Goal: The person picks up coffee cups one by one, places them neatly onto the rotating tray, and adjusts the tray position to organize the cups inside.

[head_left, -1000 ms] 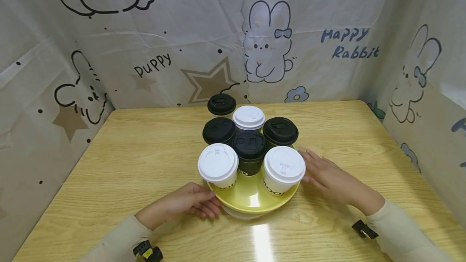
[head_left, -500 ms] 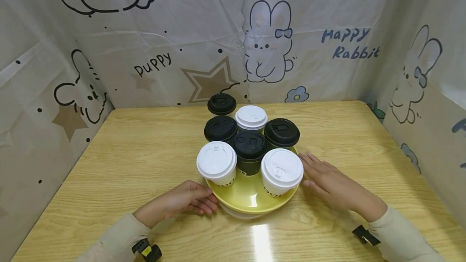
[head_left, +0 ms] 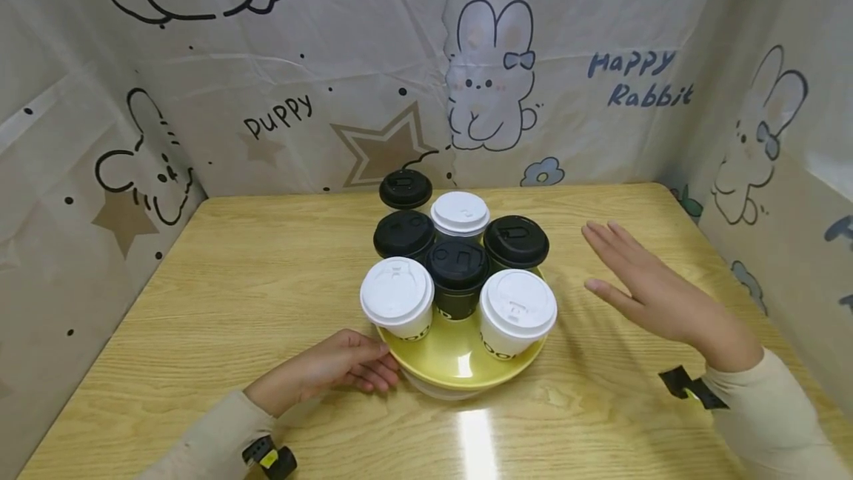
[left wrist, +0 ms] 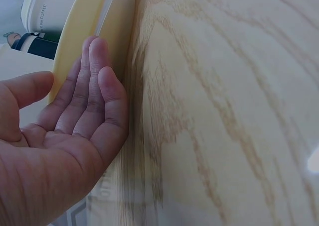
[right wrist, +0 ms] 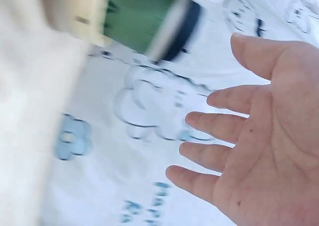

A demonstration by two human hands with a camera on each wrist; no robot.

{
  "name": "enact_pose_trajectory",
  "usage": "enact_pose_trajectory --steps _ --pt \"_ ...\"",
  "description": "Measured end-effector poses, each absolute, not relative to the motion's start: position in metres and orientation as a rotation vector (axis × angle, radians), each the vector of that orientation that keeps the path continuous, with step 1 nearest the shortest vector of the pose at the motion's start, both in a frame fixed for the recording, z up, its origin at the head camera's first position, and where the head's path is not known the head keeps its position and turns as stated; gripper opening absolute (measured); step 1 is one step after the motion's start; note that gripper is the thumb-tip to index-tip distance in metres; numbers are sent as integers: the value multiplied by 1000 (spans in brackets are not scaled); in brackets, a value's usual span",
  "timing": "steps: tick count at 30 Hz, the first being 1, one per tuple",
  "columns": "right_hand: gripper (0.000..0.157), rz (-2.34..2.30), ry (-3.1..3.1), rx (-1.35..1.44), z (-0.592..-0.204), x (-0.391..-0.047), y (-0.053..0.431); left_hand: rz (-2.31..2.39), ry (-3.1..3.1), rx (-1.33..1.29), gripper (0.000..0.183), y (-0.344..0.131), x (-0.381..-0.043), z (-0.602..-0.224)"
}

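A round yellow tray (head_left: 460, 365) sits on a pale base and bears several lidded paper coffee cups. At its front are two white cups, a left one (head_left: 397, 298) and a right one (head_left: 518, 310); a black cup (head_left: 457, 272) stands between them. My left hand (head_left: 333, 369) is at the tray's front left, its thumb tip at the rim and its extended fingers against the side below, as the left wrist view shows. My right hand (head_left: 656, 295) is apart from the tray on the right, fingers straight, holding nothing.
Behind the tray's left side stands another black-lidded cup (head_left: 405, 190). The wooden table (head_left: 266, 272) is bounded at the back and sides by a printed cloth (head_left: 373, 43) with cartoon animals.
My right hand has left the tray's right edge and moved up and to the right. Between the earlier frames the tray and its cups turned slightly. My left hand stays at the rim.
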State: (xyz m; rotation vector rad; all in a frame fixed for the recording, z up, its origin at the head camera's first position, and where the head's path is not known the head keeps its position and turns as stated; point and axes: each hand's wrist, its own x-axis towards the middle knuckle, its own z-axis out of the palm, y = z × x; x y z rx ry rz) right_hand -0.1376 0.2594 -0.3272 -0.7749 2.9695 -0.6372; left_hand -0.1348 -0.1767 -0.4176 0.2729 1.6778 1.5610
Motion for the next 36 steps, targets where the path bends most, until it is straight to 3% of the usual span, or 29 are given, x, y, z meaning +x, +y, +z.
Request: enact_pose_trajectory --steps 11,22,29,36 --pt "68 -561 3100 -1113 -254 -169 221 1575 1640 285 40 -177 -141 -422" --pt "61 -179 2928 -1278 -209 -229 144 1584 1630 291 41 -178 -139 -421" --pt "64 -61 2754 -1166 -191 -274 98 1583 1630 291 40 -177 -138 -421" --pt "69 -39 2693 -1067 -197 -308 66 1590 1628 283 41 -178 -138 -423"
